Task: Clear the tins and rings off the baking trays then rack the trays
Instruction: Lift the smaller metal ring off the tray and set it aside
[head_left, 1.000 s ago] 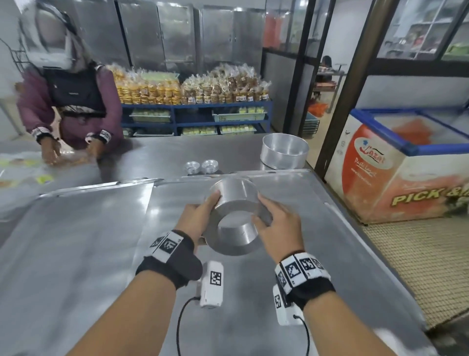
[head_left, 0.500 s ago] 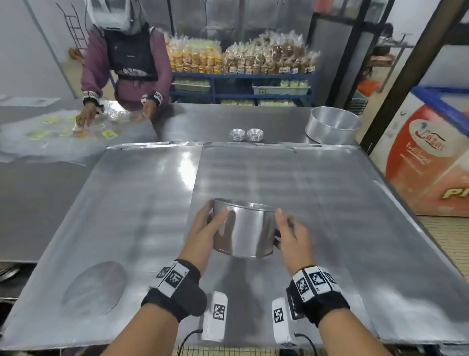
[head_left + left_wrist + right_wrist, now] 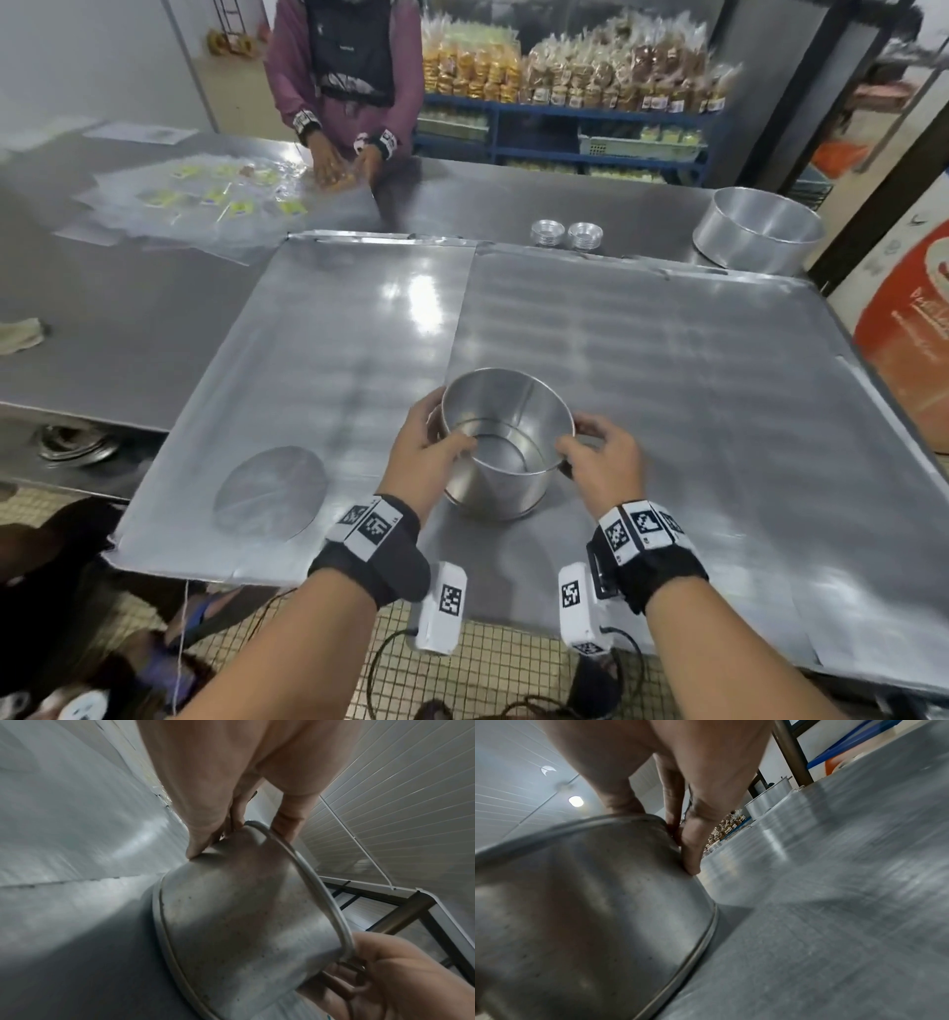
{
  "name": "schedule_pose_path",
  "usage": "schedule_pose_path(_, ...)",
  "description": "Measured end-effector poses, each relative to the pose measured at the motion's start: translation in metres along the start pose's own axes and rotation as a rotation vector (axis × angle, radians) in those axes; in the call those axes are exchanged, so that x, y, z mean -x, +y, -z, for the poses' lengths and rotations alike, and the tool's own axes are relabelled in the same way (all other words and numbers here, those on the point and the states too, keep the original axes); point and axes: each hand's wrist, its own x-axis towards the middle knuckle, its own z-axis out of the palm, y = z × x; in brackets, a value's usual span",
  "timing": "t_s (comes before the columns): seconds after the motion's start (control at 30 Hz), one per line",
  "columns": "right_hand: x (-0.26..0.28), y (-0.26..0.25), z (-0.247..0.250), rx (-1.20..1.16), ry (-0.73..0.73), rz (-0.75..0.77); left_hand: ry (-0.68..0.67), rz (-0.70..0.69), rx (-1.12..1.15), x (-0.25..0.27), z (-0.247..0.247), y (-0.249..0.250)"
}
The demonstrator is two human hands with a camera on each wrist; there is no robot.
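Observation:
A tall round metal ring (image 3: pixel 500 480) stands upright near the front of the right baking tray (image 3: pixel 693 390). My left hand (image 3: pixel 421 452) pinches its rim on the left, thumb inside and fingers outside. My right hand (image 3: pixel 598 460) pinches the rim on the right. The wrist views show the ring's wall (image 3: pixel 241 912) (image 3: pixel 582 902) close up with fingertips (image 3: pixel 197 850) (image 3: pixel 691 862) pressed on it. The left baking tray (image 3: pixel 328 370) carries a flat round metal disc (image 3: pixel 269 493) near its front corner.
Behind the trays on the steel table (image 3: pixel 102 329) stand two small fluted tins (image 3: pixel 549 234) (image 3: pixel 584 235) and a large round cake tin (image 3: pixel 757 236). A person (image 3: pixel 349 77) works at the far side over plastic sheets (image 3: pixel 205 205). A freezer chest (image 3: pixel 909 308) is at right.
The ring was held tilted in the air a second ago; it has come down toward me and now stands upright on the right tray. My view has dropped lower over the trays.

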Motion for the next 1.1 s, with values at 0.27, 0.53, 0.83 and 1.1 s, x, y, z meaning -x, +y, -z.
schedule_pose_path(0.27,-0.003,0.001,-0.008,0.083,-0.016,0.063,-0.045,0.009,-0.084,0.003,0.022,0.01)
schedule_pose_path(0.53,0.002,0.002,-0.012,0.174,-0.039,0.176,0.129,0.12,-0.897,-0.042,0.104,0.008)
schedule_pose_path(0.83,-0.001,0.005,-0.014,0.205,-0.03,0.202,0.252,0.719,-1.511,-0.065,0.189,-0.032)
schedule_pose_path(1.1,0.002,0.004,-0.013,0.196,-0.018,0.192,0.377,0.839,-1.396,-0.029,0.163,0.011)
